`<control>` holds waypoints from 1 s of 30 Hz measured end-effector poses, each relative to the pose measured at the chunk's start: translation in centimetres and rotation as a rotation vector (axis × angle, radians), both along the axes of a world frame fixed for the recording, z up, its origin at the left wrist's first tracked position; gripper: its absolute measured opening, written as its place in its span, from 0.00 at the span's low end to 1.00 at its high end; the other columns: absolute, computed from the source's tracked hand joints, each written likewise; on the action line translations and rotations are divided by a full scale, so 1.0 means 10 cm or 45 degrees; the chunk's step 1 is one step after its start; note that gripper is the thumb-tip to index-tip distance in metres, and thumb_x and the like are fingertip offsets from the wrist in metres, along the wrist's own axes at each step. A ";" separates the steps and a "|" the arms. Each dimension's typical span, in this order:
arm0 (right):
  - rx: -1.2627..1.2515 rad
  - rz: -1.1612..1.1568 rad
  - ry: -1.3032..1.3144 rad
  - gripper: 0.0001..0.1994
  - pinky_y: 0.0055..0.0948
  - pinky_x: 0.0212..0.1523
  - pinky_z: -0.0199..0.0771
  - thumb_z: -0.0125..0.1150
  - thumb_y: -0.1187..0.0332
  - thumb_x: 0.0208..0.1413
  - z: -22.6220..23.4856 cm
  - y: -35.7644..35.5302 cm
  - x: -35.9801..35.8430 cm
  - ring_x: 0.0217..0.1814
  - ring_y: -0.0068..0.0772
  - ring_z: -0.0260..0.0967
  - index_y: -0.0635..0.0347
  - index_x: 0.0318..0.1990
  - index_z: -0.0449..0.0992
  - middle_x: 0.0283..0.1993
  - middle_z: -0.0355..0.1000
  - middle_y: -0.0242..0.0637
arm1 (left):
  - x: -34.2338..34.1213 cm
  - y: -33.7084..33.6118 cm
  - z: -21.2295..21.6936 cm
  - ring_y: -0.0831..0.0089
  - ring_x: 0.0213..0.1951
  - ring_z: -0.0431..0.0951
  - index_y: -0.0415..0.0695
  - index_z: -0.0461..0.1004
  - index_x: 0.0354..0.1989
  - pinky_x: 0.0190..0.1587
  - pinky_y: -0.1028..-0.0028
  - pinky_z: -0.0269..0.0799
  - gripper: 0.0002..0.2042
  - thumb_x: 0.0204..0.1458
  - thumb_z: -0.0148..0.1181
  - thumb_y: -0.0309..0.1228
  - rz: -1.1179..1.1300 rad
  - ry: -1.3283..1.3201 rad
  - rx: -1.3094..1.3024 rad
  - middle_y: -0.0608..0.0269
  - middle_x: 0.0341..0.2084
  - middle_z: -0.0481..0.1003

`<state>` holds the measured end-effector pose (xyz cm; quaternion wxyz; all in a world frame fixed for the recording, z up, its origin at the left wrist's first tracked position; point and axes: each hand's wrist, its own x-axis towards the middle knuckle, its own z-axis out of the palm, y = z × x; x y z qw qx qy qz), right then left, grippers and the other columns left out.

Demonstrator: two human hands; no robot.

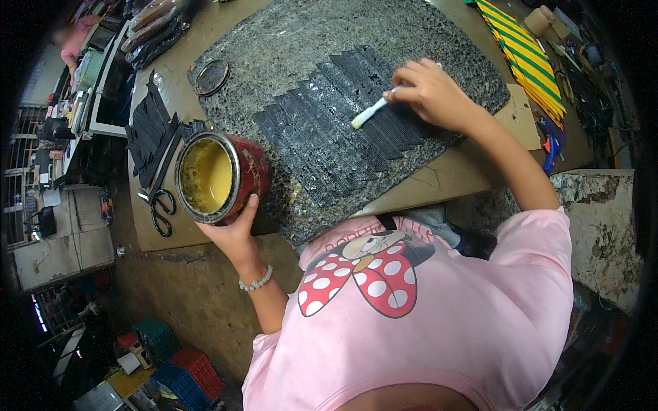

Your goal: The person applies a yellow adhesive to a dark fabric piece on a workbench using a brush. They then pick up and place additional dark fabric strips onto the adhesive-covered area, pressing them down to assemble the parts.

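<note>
Pinched a slim white plastic brush [373,111] in right-hand fingers [406,94] over overlapping black strips [312,137] on the bench's mottled grey slab [295,38]. Grasped a round red can [257,168] with left-hand fingers [248,211] at the slab's left edge.

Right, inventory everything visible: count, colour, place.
Table: one, brown, centre
Slab: one, grey, on table
Laid strips: many, black, on slab
Loose strips: several, black, beside slab
Can: one, red, left of centre
Paste: some, yellow, inside can
Brush: one, white, over laid strips
Lid: one, dark, on slab
Scissors: one, black-handled, near can
Striped sheets: several, yellow-green, right
Crates: several, multicoloured, lower left
Left hand: one, bare, holding can
Right hand: one, bare, holding brush
</note>
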<state>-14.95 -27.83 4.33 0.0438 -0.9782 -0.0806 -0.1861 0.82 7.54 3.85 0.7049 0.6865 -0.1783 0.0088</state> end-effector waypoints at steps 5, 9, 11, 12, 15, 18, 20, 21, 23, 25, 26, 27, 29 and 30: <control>0.055 -0.002 0.202 0.10 0.34 0.39 0.61 0.58 0.73 0.45 0.07 0.20 -0.56 0.42 0.35 0.65 0.50 0.37 0.79 0.35 0.68 0.33 | -0.01 0.01 0.02 0.62 0.59 0.64 0.36 0.54 0.63 0.62 0.62 0.60 0.44 0.34 0.74 0.19 0.058 0.095 -0.047 0.52 0.59 0.61; 0.352 -0.032 0.543 0.08 0.37 0.42 0.64 0.59 0.70 0.49 0.24 0.22 -0.80 0.42 0.39 0.67 0.52 0.36 0.79 0.34 0.70 0.35 | 0.01 -0.04 0.01 0.62 0.59 0.64 0.37 0.54 0.62 0.62 0.63 0.61 0.44 0.34 0.73 0.19 -0.009 0.115 -0.006 0.53 0.58 0.61; 0.599 -0.062 0.591 0.07 0.39 0.43 0.65 0.59 0.68 0.51 0.28 0.12 -0.69 0.42 0.41 0.68 0.53 0.37 0.79 0.33 0.71 0.37 | 0.02 -0.07 0.00 0.62 0.59 0.64 0.37 0.54 0.62 0.62 0.63 0.61 0.44 0.33 0.73 0.18 -0.032 0.125 -0.023 0.53 0.58 0.61; 0.536 -0.079 0.548 0.07 0.41 0.45 0.66 0.58 0.66 0.53 0.28 0.07 -0.59 0.42 0.44 0.68 0.54 0.36 0.79 0.33 0.72 0.38 | 0.02 -0.09 0.00 0.62 0.59 0.64 0.37 0.54 0.62 0.62 0.63 0.61 0.44 0.32 0.74 0.18 -0.050 0.087 -0.004 0.53 0.58 0.61; 0.133 -0.052 0.386 0.06 0.37 0.42 0.64 0.58 0.69 0.51 0.18 -0.03 -0.17 0.41 0.39 0.67 0.51 0.36 0.79 0.33 0.70 0.35 | -0.01 -0.10 -0.01 0.61 0.59 0.64 0.36 0.54 0.62 0.63 0.62 0.61 0.45 0.30 0.74 0.17 -0.081 0.000 -0.004 0.52 0.58 0.61; -0.052 -0.004 -0.014 0.08 0.35 0.41 0.62 0.57 0.71 0.48 0.05 -0.13 0.19 0.42 0.36 0.66 0.50 0.37 0.78 0.34 0.69 0.33 | -0.05 -0.07 -0.03 0.60 0.59 0.64 0.36 0.55 0.61 0.62 0.60 0.63 0.45 0.30 0.74 0.17 -0.045 -0.049 0.011 0.51 0.58 0.61; -0.080 0.023 -0.108 0.09 0.35 0.41 0.62 0.57 0.72 0.47 -0.02 -0.10 0.10 0.42 0.36 0.66 0.50 0.37 0.78 0.35 0.68 0.32 | -0.06 -0.02 -0.03 0.60 0.59 0.64 0.36 0.55 0.62 0.62 0.60 0.62 0.46 0.30 0.74 0.17 -0.027 -0.004 -0.019 0.51 0.58 0.61; -0.085 0.039 -0.155 0.10 0.35 0.40 0.62 0.57 0.72 0.47 -0.05 -0.05 0.01 0.42 0.36 0.65 0.50 0.37 0.78 0.36 0.68 0.32 | -0.05 0.01 -0.03 0.60 0.59 0.64 0.36 0.55 0.62 0.62 0.60 0.62 0.46 0.30 0.74 0.17 0.009 0.057 -0.053 0.51 0.58 0.62; 0.017 -0.024 -0.022 0.11 0.34 0.40 0.61 0.56 0.73 0.47 -0.08 0.10 -0.37 0.41 0.35 0.66 0.50 0.38 0.79 0.36 0.69 0.34 | -0.04 0.07 -0.03 0.61 0.59 0.65 0.36 0.55 0.62 0.61 0.63 0.63 0.44 0.33 0.73 0.19 0.029 0.054 -0.030 0.51 0.58 0.62; 0.095 -0.090 0.077 0.11 0.34 0.39 0.60 0.58 0.73 0.47 -0.07 0.24 -0.74 0.40 0.34 0.65 0.50 0.38 0.79 0.36 0.69 0.33 | -0.02 0.10 -0.02 0.62 0.58 0.66 0.36 0.55 0.62 0.60 0.65 0.63 0.42 0.35 0.73 0.19 0.087 0.097 -0.031 0.51 0.58 0.63; 0.141 -0.108 0.182 0.10 0.34 0.40 0.61 0.58 0.73 0.48 -0.05 0.28 -0.90 0.41 0.35 0.66 0.51 0.38 0.79 0.36 0.69 0.33 | -0.01 0.09 -0.02 0.63 0.52 0.69 0.37 0.58 0.60 0.56 0.64 0.66 0.34 0.44 0.69 0.24 0.106 0.044 0.077 0.53 0.53 0.66; 0.187 -0.119 0.261 0.09 0.34 0.41 0.61 0.58 0.73 0.49 -0.02 0.29 -1.02 0.41 0.36 0.66 0.52 0.38 0.80 0.37 0.70 0.34 | -0.01 0.08 -0.01 0.63 0.53 0.68 0.37 0.58 0.60 0.58 0.64 0.64 0.36 0.42 0.71 0.23 0.051 0.064 0.050 0.53 0.54 0.66; 0.487 -0.089 0.338 0.07 0.35 0.42 0.64 0.59 0.73 0.51 0.03 0.23 -1.09 0.41 0.39 0.67 0.56 0.37 0.79 0.37 0.70 0.35 | -0.01 0.04 0.03 0.64 0.56 0.66 0.36 0.57 0.60 0.61 0.65 0.61 0.38 0.38 0.73 0.21 0.016 0.156 0.015 0.52 0.56 0.64; 0.624 -0.043 0.361 0.07 0.35 0.43 0.65 0.59 0.72 0.52 0.05 0.16 -1.04 0.41 0.40 0.68 0.57 0.37 0.79 0.37 0.71 0.36 | -0.03 0.01 0.04 0.65 0.56 0.66 0.36 0.58 0.59 0.60 0.65 0.61 0.38 0.38 0.73 0.22 0.032 0.146 0.026 0.53 0.55 0.64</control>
